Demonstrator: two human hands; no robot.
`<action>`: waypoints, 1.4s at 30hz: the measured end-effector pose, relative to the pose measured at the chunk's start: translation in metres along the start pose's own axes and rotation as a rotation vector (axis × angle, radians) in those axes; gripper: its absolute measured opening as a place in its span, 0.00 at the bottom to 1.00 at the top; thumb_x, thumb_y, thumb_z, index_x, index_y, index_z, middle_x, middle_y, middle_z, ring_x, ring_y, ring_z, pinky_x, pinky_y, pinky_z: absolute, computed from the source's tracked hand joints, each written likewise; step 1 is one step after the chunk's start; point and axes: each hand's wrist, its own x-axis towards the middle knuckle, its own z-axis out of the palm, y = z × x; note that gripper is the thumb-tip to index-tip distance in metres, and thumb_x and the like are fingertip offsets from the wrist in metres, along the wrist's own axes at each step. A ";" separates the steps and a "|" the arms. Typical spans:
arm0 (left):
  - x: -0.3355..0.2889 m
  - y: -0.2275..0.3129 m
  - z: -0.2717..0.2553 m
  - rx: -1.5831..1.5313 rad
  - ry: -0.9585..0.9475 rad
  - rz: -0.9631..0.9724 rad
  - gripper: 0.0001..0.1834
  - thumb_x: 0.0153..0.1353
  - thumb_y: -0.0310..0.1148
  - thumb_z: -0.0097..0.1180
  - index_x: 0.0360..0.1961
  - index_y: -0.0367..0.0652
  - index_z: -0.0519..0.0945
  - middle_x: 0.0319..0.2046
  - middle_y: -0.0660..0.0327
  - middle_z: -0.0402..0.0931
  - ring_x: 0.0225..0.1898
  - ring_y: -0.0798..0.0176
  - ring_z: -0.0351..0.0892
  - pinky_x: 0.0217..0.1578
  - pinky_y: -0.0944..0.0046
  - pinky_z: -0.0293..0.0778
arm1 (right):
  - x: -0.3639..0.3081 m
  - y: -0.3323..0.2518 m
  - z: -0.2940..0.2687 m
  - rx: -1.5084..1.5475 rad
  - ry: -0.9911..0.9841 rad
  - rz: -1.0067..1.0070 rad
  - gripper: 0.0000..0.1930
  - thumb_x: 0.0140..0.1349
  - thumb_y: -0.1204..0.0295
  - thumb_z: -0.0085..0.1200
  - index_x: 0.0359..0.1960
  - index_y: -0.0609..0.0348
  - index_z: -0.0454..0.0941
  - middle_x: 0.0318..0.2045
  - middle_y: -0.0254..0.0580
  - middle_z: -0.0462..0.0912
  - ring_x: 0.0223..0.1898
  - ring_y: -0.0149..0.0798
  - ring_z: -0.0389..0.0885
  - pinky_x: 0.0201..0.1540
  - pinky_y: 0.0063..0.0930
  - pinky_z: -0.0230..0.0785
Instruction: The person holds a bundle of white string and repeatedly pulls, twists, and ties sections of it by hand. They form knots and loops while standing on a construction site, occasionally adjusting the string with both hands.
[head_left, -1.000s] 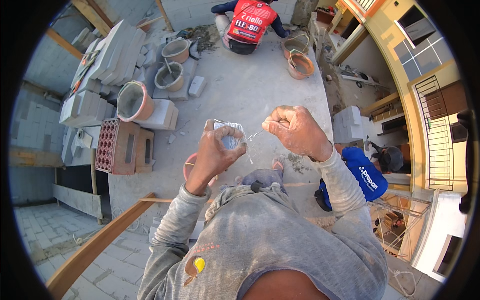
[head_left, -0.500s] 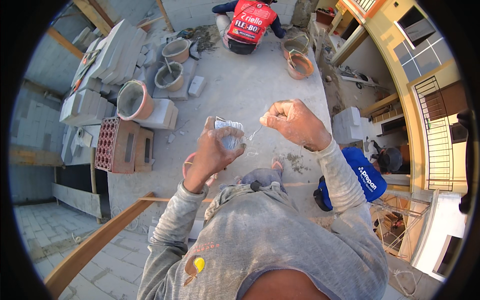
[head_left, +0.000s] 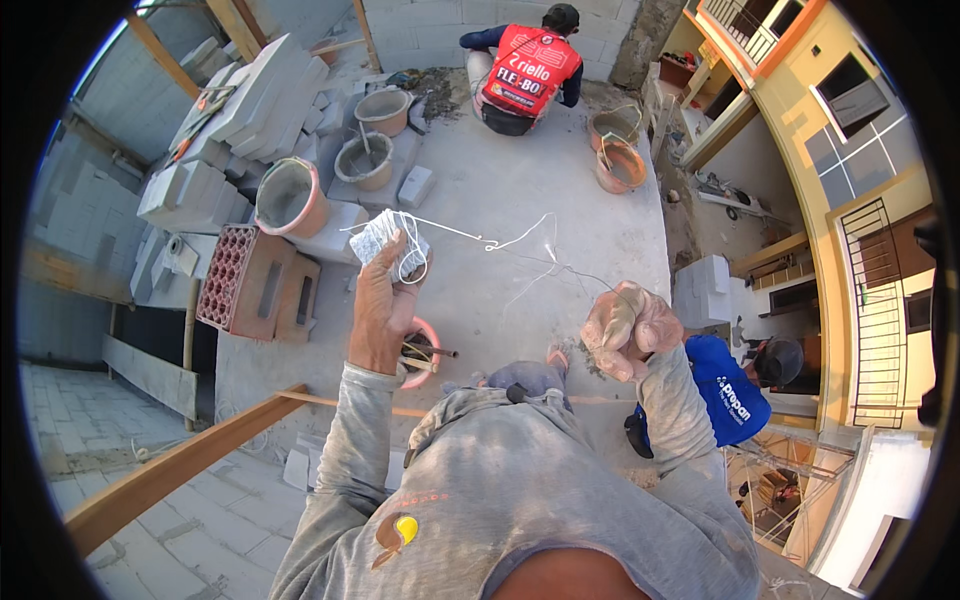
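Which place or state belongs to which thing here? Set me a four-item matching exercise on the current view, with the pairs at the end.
Things
1. bundle of white string
2. co-worker in red
3. wooden beam
4. right hand

Places and states
A. low down near the pale block wall
B. fingers curled, with a thin strand running to it
C. slanting across the lower left of the picture
D. held in the left hand

Pairs: 1-D, 2-A, 3-C, 4-B
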 end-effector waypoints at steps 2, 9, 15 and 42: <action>-0.006 -0.004 0.011 0.210 -0.004 0.063 0.16 0.62 0.26 0.65 0.52 0.42 0.79 0.43 0.63 0.83 0.42 0.66 0.84 0.37 0.64 0.81 | 0.019 0.002 0.010 0.098 -0.134 -0.301 0.28 0.67 0.74 0.52 0.69 0.54 0.65 0.49 0.60 0.76 0.27 0.36 0.81 0.29 0.29 0.78; -0.029 0.032 0.004 1.080 -0.612 0.273 0.30 0.40 0.36 0.84 0.44 0.39 0.83 0.35 0.65 0.84 0.35 0.71 0.81 0.40 0.67 0.78 | 0.030 -0.083 0.037 -0.930 0.427 -0.672 0.43 0.62 0.80 0.45 0.79 0.55 0.40 0.75 0.62 0.53 0.75 0.58 0.56 0.74 0.49 0.53; -0.046 0.042 0.009 1.405 -0.795 0.353 0.35 0.34 0.33 0.83 0.48 0.38 0.82 0.36 0.57 0.84 0.37 0.58 0.85 0.41 0.62 0.77 | 0.023 -0.088 0.019 -2.221 0.566 -0.205 0.37 0.58 0.87 0.43 0.72 0.52 0.63 0.64 0.39 0.76 0.65 0.40 0.72 0.68 0.44 0.57; -0.088 0.131 0.053 1.646 -0.721 0.464 0.23 0.38 0.42 0.83 0.26 0.40 0.82 0.20 0.62 0.78 0.20 0.70 0.75 0.22 0.66 0.70 | 0.004 -0.138 -0.002 -2.661 0.361 -0.187 0.22 0.65 0.56 0.62 0.21 0.60 0.75 0.19 0.40 0.72 0.20 0.44 0.74 0.25 0.36 0.73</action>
